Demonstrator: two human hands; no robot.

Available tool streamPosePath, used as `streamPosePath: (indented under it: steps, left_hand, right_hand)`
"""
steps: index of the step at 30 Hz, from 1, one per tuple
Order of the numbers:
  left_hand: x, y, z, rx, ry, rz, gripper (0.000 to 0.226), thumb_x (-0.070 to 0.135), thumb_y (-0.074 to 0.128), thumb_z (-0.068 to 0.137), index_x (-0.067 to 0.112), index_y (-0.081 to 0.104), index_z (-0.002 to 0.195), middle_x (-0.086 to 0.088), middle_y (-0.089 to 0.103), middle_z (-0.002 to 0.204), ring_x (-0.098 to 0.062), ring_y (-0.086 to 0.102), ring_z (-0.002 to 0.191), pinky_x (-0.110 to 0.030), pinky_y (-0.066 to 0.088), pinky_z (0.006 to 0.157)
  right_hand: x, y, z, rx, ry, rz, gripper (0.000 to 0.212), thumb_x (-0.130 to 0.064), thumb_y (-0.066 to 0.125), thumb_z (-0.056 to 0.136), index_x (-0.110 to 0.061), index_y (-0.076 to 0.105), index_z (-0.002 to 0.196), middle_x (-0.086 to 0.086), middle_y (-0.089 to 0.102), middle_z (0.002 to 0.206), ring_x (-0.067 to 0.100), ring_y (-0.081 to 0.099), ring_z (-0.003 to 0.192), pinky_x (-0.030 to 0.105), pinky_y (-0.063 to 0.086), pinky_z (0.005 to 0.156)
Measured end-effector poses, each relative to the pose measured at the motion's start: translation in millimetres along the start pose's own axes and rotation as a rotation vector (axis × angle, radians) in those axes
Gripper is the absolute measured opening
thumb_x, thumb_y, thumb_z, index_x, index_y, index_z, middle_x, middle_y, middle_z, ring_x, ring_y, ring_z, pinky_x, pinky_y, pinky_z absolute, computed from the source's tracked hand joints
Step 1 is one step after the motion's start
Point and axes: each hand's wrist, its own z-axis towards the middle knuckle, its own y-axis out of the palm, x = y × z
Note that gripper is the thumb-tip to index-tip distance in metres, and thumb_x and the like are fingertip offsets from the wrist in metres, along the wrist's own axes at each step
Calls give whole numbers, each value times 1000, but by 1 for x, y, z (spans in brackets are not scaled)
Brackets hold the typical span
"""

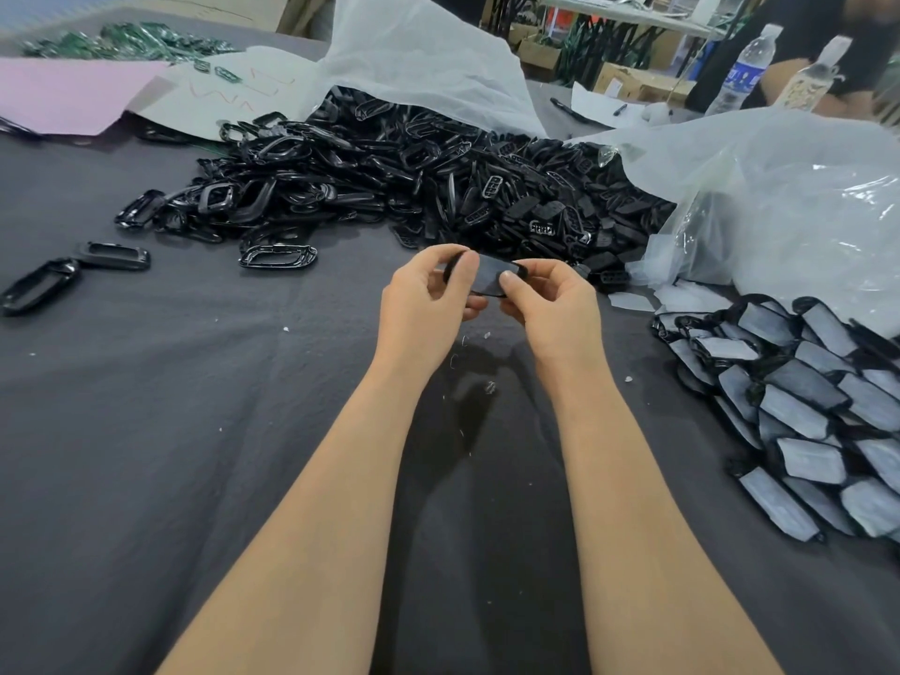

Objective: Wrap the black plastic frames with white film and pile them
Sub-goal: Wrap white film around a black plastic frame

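Forearms [316,504]: both bare, reaching forward side by side over the dark cloth [146,431], with the hands meeting in the middle, raised off it.
Frame [487,277]: one black frame is held between both hands above the cloth, just in front of the heap [414,177] of bare frames. Its face looks dull grey, but I cannot tell whether film already covers it.
Risk, slip: the frame is held only at its two ends, so a loosened pinch would probably drop it. It could land in the heap close behind and be lost among the unwrapped ones.
Risk, crease: if the two hands twist against each other, thin film would likely wrinkle, sit crooked, or cling to a fingertip.
Risk, pile: the wrapped pile [803,406] on the right lies in slanting, overlapping rows, and a careless toss could make them slide.
Left hand [423,304]: fingers curl round the frame's left end, thumb on top, gripping it firmly.
Right hand [550,309]: the thumb presses the near face at the right end and the fingers curl behind, pinching it.
Film pieces [682,297]: white scraps lie on the cloth to the right of the hands, between the clear bag [779,202] and the wrapped pile. No loose piece shows in either hand.
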Motion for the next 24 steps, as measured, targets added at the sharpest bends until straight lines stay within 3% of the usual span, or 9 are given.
streamPosePath:
  steps: [5, 8, 11, 15, 18, 24]
  left_hand:
    - [-4, -2, 2, 18, -13, 55, 18, 8, 56, 95, 26, 55, 98, 3, 69, 81, -2, 68, 66, -18, 55, 66]
    - [-4, -3, 2, 55, -59, 31, 24, 10, 57, 95, 33, 52, 91, 3, 69, 74, -3, 69, 65, -25, 58, 72]
    - [-3, -2, 1, 46, -78, 25, 25, 10, 57, 95, 34, 52, 89, -3, 70, 80, -7, 69, 66, -28, 59, 74]
    - [-1, 0, -1, 4, -62, 56, 19, 11, 62, 92, 28, 54, 98, -2, 71, 86, -5, 69, 69, -23, 58, 71]
    - [-1, 0, -1, 19, -58, 112, 21, 9, 62, 91, 25, 53, 102, -4, 71, 93, -11, 70, 76, -29, 58, 78]
    - [1, -2, -2, 15, -55, 100, 28, 8, 61, 91, 34, 52, 90, 0, 70, 89, -8, 69, 74, -33, 58, 81]
  right_hand:
    - [2, 1, -3, -28, 14, 0, 14, -5, 63, 89, -19, 62, 88, -1, 67, 76, 4, 64, 64, 18, 54, 64]
    - [4, 4, -4, -101, 8, -62, 18, -5, 61, 90, -22, 57, 97, 0, 69, 79, 8, 67, 66, 22, 56, 67]
    - [5, 4, -3, -79, -30, -103, 21, -3, 60, 90, -23, 55, 95, -1, 69, 79, 7, 66, 64, 23, 55, 67]
    - [7, 4, -2, -39, -36, -121, 25, -3, 61, 89, -27, 55, 90, -4, 68, 76, 4, 65, 60, 23, 54, 66]
    - [7, 6, -3, -55, -36, -109, 21, -4, 62, 89, -25, 55, 93, 0, 69, 79, 7, 67, 64, 23, 55, 66]
    - [7, 9, -6, -36, -81, -225, 21, -9, 66, 87, -23, 53, 94, 6, 69, 86, 24, 68, 81, 41, 57, 79]
